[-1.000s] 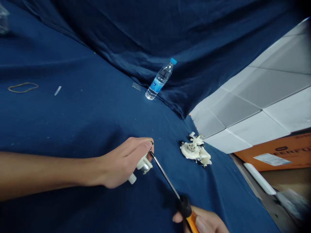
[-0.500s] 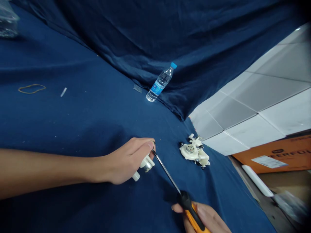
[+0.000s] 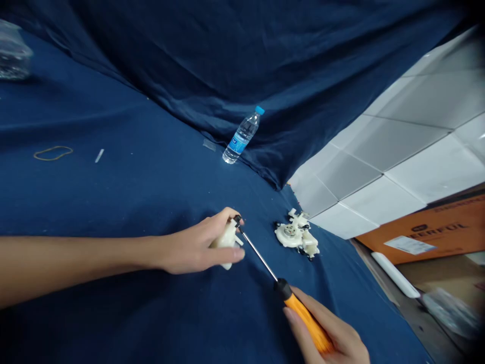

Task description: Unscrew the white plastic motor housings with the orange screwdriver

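Note:
My left hand [image 3: 200, 245] grips a small white plastic part [image 3: 227, 241], thumb along its lower side and fingers over the top. A small black piece [image 3: 237, 220] sits at the part's upper end by my fingertips. My right hand [image 3: 329, 328] is wrapped round the orange and black handle of a screwdriver [image 3: 306, 318]. The metal shaft points up and left, and its tip is at or close to the black piece; contact is too small to make out. Right of the tip, a white plastic assembly [image 3: 297, 235] with black bits lies on the blue cloth [image 3: 144, 187].
A water bottle [image 3: 242, 136] with a blue cap stands beyond my hands. Far left are a rubber band [image 3: 53, 152], a small white strip [image 3: 99, 155] and a clear bag [image 3: 14, 53]. White tiles [image 3: 379, 146] and an orange box [image 3: 424, 235] are at right.
My left hand has turned the white part, and its thumb has moved down along it. My right hand has shifted its grip, showing more of the orange handle. The view has shifted slightly.

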`<state>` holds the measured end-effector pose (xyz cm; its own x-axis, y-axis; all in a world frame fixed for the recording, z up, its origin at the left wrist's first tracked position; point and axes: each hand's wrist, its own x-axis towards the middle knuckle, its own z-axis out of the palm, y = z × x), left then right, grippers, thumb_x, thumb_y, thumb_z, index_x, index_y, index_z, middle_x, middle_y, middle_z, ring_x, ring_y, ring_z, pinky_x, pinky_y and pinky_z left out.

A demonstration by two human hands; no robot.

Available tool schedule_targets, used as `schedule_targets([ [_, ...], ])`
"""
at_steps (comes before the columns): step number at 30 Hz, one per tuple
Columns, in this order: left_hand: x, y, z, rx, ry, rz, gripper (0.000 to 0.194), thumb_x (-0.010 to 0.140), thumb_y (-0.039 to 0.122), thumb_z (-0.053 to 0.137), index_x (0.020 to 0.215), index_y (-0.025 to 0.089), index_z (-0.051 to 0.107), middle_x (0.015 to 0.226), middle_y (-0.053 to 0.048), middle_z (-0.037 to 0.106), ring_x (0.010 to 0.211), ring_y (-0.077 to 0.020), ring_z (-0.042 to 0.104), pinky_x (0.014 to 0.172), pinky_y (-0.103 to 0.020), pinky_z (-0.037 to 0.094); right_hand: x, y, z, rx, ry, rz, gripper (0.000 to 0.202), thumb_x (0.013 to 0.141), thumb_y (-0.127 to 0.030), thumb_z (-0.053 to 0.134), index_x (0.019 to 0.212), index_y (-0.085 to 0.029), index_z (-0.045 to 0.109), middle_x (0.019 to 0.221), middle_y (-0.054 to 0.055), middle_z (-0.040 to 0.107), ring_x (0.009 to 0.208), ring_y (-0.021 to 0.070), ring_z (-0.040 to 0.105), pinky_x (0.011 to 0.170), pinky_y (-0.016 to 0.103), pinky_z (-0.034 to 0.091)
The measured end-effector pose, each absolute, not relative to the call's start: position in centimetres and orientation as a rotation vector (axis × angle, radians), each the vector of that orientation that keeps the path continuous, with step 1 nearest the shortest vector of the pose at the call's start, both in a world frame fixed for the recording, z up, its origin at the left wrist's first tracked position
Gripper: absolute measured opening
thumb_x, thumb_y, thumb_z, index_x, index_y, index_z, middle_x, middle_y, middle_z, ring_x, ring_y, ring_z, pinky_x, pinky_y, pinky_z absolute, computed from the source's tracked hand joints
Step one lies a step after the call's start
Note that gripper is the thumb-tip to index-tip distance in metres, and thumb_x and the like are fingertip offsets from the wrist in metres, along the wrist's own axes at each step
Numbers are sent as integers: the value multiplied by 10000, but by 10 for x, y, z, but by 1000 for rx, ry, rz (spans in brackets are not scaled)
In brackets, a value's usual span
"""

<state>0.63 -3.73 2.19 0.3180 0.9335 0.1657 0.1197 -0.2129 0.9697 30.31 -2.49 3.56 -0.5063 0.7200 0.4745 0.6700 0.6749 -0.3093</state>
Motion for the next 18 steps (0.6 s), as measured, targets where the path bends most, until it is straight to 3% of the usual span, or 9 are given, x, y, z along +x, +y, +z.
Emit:
schedule_targets([
  [3,-3,-33,15,1882,956,963,992,746,428,741,1495,247,117,1416,-154,346,1274,-320,421,1016,-480,422,304,-20,29,-1234,-2207,333,284,824,-407,682,977,-191,786,858,69,766,677,208,725,710,231,605],
  [4,-5,-31,13,1974,939,940,998,746,388,745,1507,274,110,1486,-149,254,1349,-340,340,1068,-505,381,304,-19,28,-1283,-2166,397,307,818,-433,683,973,-191,789,794,61,758,609,189,701,693,229,602],
  [6,-8,-28,11,2101,937,857,781,805,303,680,1468,337,268,1550,-96,144,1408,-351,257,1110,-532,338,304,-18,26,-1349,-2106,507,334,801,-467,691,962,-192,793,671,41,719,524,160,642,661,221,592],
  [9,-11,-24,14,2121,1035,765,478,874,266,590,1330,370,489,1574,-29,96,1395,-362,296,1083,-546,380,302,-18,28,-1411,-2023,612,358,772,-491,706,942,-190,796,576,22,649,521,148,598,611,204,563],
  [11,-13,-22,17,2128,1079,791,505,876,307,601,1361,363,472,1584,-43,86,1394,-376,299,1079,-558,385,299,-20,32,-1465,-1937,655,386,755,-507,713,939,-177,793,561,17,617,520,142,570,556,197,533],
  [15,-22,-18,20,2293,978,902,780,809,288,668,1491,312,291,1589,-118,157,1420,-369,265,1117,-581,319,296,-23,39,-1529,-1774,785,486,750,-530,721,1017,-126,763,584,23,578,503,125,496,401,186,397],
  [18,-29,-14,19,2527,745,905,766,750,174,660,1452,303,382,1569,-114,270,1407,-359,308,1128,-575,302,298,-23,40,-1515,-1703,887,521,756,-532,731,1056,-106,745,605,26,556,515,115,464,385,180,341],
])
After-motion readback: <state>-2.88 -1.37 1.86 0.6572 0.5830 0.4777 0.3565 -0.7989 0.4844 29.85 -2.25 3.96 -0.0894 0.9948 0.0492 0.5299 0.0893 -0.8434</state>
